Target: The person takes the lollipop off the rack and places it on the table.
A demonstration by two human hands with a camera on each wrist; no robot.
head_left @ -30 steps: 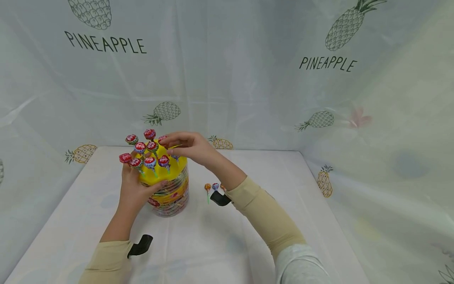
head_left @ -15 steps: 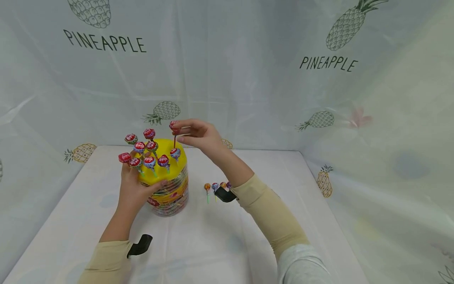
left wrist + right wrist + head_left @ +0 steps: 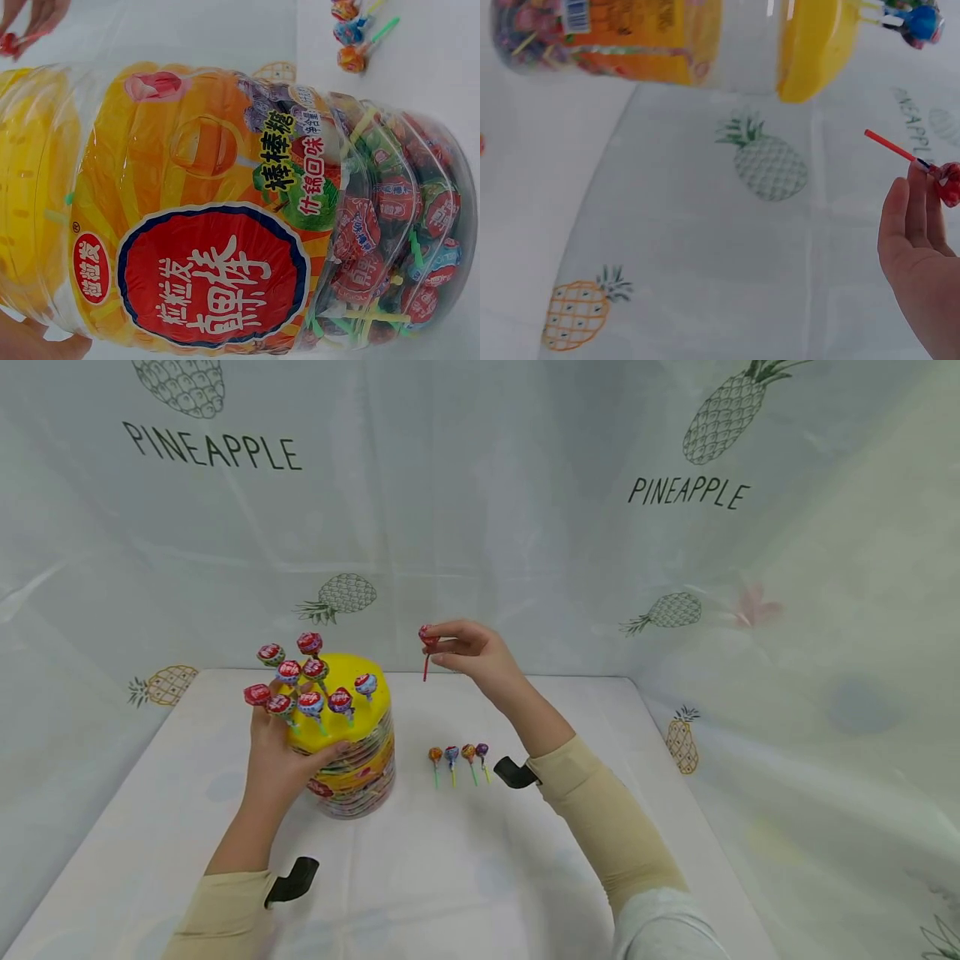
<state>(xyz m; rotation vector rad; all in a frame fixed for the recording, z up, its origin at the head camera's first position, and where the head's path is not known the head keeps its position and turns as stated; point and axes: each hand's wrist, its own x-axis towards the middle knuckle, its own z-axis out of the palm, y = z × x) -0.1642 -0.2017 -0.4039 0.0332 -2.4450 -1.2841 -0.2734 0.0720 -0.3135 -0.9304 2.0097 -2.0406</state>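
A clear plastic jar (image 3: 352,802) with a yellow lid (image 3: 345,670) stands on the left of the table. Its orange label (image 3: 202,180) and many wrapped candies show in the left wrist view. Several lollipops (image 3: 311,703) stick up from the lid. My left hand (image 3: 276,758) grips the jar's left side near the lid, its thumb at the front. Right of the jar and above the table, my right hand (image 3: 480,656) pinches a red-wrapped lollipop (image 3: 949,180), its red stick pointing down in the head view.
Several lollipops (image 3: 452,758) lie in a row on the white tabletop (image 3: 435,860), right of the jar. A curtain with pineapple prints (image 3: 480,527) hangs behind the table. Black mounts (image 3: 294,881) sit at both wrists.
My right hand has drawn the red lollipop up out of the lid's back right and carried it right, away from the jar. The left hand keeps its hold on the jar.
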